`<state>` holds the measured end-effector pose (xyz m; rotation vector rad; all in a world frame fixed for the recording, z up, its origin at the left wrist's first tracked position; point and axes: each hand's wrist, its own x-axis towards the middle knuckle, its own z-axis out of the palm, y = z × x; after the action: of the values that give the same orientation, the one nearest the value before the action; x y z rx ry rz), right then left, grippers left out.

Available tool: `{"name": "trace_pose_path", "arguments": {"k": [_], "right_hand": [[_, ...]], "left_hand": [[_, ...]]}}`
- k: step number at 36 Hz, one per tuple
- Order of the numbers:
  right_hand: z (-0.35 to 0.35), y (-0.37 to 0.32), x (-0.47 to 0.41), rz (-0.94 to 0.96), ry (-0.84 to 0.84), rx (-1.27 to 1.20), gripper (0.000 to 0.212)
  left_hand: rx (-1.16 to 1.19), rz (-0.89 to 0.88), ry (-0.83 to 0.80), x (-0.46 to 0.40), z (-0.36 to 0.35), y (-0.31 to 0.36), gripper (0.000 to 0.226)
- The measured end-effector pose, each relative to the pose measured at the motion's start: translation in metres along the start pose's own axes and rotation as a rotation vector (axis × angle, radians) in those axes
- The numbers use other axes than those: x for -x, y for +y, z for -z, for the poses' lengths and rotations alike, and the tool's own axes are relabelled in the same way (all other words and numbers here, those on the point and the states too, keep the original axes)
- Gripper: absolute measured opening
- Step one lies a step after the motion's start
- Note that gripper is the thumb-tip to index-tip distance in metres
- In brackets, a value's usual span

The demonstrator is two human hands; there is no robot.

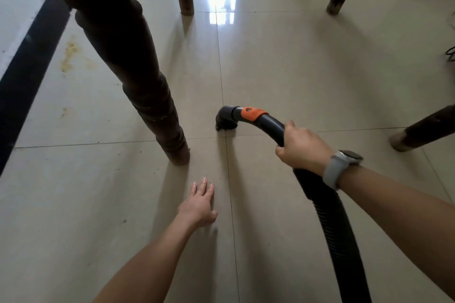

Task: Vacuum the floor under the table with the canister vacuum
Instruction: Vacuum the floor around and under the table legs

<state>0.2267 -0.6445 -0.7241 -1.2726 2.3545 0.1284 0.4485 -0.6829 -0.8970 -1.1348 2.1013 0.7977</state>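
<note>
Two hands: right (304,149) curled round curved black hose handle (269,126), left (200,202) flat-fingered above glossy tile floor (307,69).

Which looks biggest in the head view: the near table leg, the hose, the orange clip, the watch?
1. Near table leg, though it stands closest to the camera.
2. Hose.
3. Watch.
4. Orange clip, though not much smaller than the watch.

Bare floor (283,69) lies open between four dark table legs; the nearest leg (138,81) crowds the left.
</note>
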Motion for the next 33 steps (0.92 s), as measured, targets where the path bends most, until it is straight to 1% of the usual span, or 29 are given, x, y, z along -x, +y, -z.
{"name": "trace_pose_path", "arguments": {"k": [5,8,10,11,14,17,19,21,23,25,27,30,33], "right_hand": [[0.002,-0.015,-0.028,0.017,-0.062,-0.105,0.042],[0.000,-0.021,-0.036,0.093,-0.036,-0.160,0.060],[-0.004,-0.027,-0.041,0.131,0.020,-0.100,0.071],[-0.007,-0.030,-0.044,0.132,0.050,-0.050,0.074],[-0.017,-0.037,-0.055,0.129,0.116,0.057,0.072],[-0.021,-0.029,-0.059,0.164,0.116,0.035,0.068],[-0.021,-0.016,-0.049,0.180,0.080,0.006,0.069],[-0.025,0.002,-0.029,0.216,0.042,0.033,0.071],[-0.033,0.021,0.000,0.238,-0.022,0.060,0.072],[-0.044,0.039,0.033,0.221,-0.097,0.039,0.073],[-0.059,0.049,0.057,0.209,-0.137,0.022,0.074],[-0.078,0.042,0.062,0.247,-0.130,-0.043,0.070],[-0.087,0.016,0.039,0.239,-0.091,-0.054,0.061]], "left_hand": [[0.000,0.000,0.010,0.001,-0.002,-0.001,0.081],[0.002,-0.011,0.019,0.003,-0.001,-0.001,0.081],[0.012,-0.019,0.024,0.004,-0.001,-0.001,0.080],[0.016,-0.023,0.029,0.005,0.000,-0.002,0.079],[0.003,-0.032,0.060,0.008,-0.003,-0.002,0.075],[0.004,-0.045,0.110,0.014,-0.010,-0.004,0.071],[0.029,-0.051,0.143,0.018,-0.016,-0.007,0.069],[0.051,-0.045,0.182,0.022,-0.023,-0.011,0.070],[0.069,-0.020,0.219,0.026,-0.030,-0.015,0.073],[0.089,0.031,0.246,0.031,-0.035,-0.019,0.079],[0.088,0.074,0.260,0.033,-0.039,-0.024,0.085],[0.090,0.092,0.263,0.033,-0.042,-0.027,0.088],[0.087,0.096,0.246,0.032,-0.039,-0.025,0.088]]}}
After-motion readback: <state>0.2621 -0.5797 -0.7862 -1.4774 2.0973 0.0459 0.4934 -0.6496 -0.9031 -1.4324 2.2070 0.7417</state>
